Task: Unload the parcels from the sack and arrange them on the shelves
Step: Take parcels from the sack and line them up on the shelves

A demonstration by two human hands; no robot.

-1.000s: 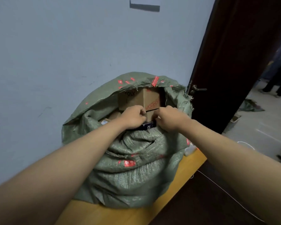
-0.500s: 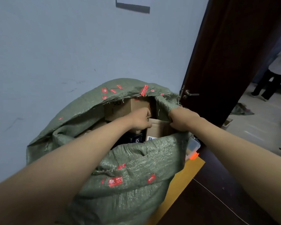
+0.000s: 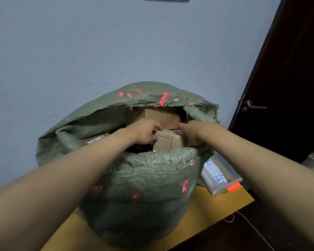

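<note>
Gripping a small brown cardboard parcel (image 3: 168, 142) just inside the mouth of the green woven sack (image 3: 145, 178), we have our left hand (image 3: 145, 131) curled round its left edge and our right hand (image 3: 192, 132) clamped on its right side; it sits in front of a larger carton with red lettering (image 3: 159, 117), deeper in. We judge this the extraction step, with no shelves in view. Next calls for lifting the parcel straight up clear of the sack's front lip, minding the clear plastic box with an orange clip (image 3: 217, 176) beside the sack on the yellow tabletop (image 3: 216, 211).
</note>
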